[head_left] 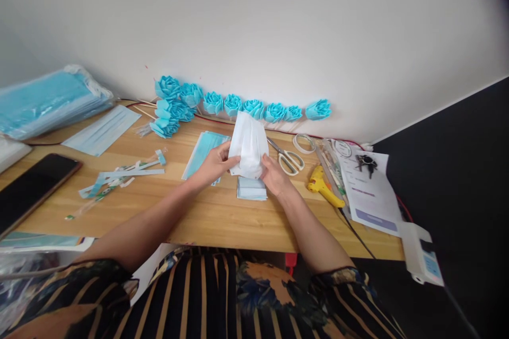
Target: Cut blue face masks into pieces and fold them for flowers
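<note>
On the surface, nearer than the mask, there is a small pile. The left grip and the right grip are both closed on the mask, pinching its lower sides. Left of it lie blue sheets, right of it scissors, behind it flowers.

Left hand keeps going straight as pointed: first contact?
The white sheet that the left hand holds; past it, probably the blue flowers, though depth is unclear.
</note>
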{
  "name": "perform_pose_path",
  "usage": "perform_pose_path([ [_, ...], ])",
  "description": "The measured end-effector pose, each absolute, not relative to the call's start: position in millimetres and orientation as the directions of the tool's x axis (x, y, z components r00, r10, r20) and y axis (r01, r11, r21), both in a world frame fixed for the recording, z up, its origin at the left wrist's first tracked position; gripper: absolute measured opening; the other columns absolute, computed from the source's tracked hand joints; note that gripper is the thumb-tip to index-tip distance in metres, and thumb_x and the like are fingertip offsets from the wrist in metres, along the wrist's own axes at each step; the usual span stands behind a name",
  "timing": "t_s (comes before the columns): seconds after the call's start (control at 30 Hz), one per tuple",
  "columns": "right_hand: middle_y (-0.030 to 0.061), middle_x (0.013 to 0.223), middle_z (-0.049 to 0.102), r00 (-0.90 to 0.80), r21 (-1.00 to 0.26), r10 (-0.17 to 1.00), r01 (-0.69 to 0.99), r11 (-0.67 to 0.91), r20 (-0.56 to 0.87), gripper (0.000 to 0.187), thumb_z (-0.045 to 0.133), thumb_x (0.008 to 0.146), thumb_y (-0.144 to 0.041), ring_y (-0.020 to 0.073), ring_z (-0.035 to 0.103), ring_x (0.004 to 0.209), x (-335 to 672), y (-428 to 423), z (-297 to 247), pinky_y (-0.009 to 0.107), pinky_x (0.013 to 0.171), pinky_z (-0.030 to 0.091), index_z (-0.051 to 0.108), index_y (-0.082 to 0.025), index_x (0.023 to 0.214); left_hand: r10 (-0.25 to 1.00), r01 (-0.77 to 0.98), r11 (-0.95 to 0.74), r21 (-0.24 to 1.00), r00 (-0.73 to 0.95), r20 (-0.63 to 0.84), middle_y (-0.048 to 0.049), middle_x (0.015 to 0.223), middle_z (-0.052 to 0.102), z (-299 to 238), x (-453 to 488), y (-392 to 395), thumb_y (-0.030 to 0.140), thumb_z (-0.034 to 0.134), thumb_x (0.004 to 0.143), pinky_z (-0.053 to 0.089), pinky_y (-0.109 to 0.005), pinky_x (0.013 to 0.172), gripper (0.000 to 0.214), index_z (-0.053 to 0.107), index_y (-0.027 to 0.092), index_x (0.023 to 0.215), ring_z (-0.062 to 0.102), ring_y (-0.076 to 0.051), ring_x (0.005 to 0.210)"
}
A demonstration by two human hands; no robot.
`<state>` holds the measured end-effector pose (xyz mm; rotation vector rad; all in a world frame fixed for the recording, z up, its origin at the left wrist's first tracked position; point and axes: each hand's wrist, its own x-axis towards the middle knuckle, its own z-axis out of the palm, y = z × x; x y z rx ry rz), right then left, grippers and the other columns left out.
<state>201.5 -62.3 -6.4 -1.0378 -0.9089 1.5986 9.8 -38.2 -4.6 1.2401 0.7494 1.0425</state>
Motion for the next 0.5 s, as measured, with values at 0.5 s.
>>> perform_pose_path([
  [0.5,0.0037,0.086,0.081,0.045,-0.942,0.994,-0.325,-0.081,-0.101,0.042,0.095,0.055,-0.044,0.0293,0.074,0.100,195.6,-60.5,-8.1,0.042,0.091,0.059,0.077,-0.021,0.084,0.923,-0.198,-0.055,0.979,0.363,0.126,-0.0024,0.079,0.069,-2.0,9.7,-39.7,0.045,0.080,0.078,0.048,-0.023,0.057,0.053,0.067,0.013,0.118,0.060,-0.014,0.064],
])
